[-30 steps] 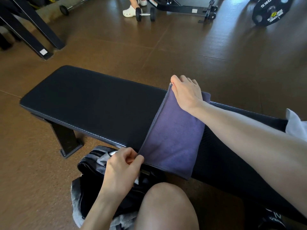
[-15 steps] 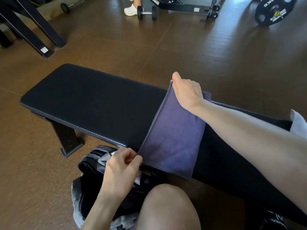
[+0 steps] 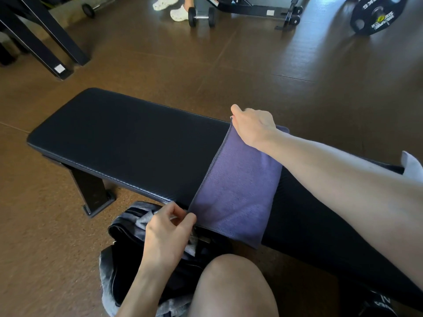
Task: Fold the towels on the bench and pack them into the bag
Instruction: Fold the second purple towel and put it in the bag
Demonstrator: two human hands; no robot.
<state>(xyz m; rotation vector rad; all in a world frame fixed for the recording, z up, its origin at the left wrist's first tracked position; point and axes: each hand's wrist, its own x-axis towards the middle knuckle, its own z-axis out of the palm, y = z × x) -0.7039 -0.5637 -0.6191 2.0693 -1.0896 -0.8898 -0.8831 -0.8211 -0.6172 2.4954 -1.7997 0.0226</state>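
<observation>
So the left hand pinches the purple towel's 7 o'clock corner, the right hand pinches its 12 o'clock corner, towel lying across the black worktop, bag below.

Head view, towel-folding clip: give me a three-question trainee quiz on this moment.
1. True or false: the purple microfibre towel lies across the black padded bench.
2. Which hand pinches the towel's near corner?
A. left hand
B. right hand
C. neither
3. Fill in: the dark open bag sits on the ____, below the bench's near edge.

Key: 1 true; 2 A, while the right hand's grip is on the far corner; 3 floor.
</observation>
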